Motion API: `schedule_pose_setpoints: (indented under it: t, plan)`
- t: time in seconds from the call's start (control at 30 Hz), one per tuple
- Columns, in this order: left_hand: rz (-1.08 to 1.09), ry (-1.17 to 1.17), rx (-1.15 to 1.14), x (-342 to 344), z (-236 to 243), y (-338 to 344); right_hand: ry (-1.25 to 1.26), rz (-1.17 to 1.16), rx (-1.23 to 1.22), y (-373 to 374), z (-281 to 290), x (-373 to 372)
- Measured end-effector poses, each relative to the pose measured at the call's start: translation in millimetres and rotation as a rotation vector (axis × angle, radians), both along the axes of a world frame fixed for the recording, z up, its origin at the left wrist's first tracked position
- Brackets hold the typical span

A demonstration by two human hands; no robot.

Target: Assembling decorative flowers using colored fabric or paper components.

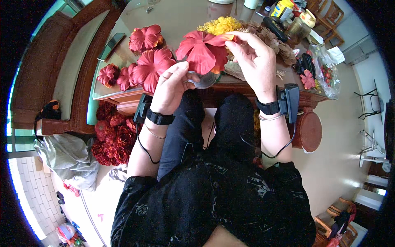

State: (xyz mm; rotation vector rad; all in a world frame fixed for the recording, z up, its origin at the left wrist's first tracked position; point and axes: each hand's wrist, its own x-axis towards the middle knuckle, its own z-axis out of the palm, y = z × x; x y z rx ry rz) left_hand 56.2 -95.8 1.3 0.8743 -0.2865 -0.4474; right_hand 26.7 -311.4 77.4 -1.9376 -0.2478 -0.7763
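Observation:
A red artificial flower (202,52) with broad fabric petals is held up between my hands over the near edge of the table. My right hand (258,59) pinches an orange-yellow petal edge at its right side with thumb and fingers. At its lower left, my left hand (172,87) has thumb and forefinger closed against a petal edge, the other fingers curled. Just left of that hand lie more red flower pieces (151,68), large and small. Behind the held flower sits a heap of yellow petals (222,25). A clear round dish (204,81) shows partly beneath it.
Brown leaf-like pieces (269,39) spread to the right, near a lidded jar (299,29) and a yellow container (282,9). A phone (111,46) lies at the table's left. Finished-looking red blooms (113,138) are piled below left. A red stool (307,131) stands at right.

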Motion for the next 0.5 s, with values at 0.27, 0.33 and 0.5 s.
schedule_pose_setpoints:
  t: [0.27,0.33,0.5]
  plan:
    - [0.034,0.0,-0.006,-5,4,-6,0.039,0.013,-0.03,-4,6,2]
    - [0.035,-0.012,0.006,-5,4,-5,0.034,0.025,-0.033,-5,3,2]
    - [0.037,-0.048,0.047,-6,9,-6,0.011,0.108,-0.093,-11,2,-1]
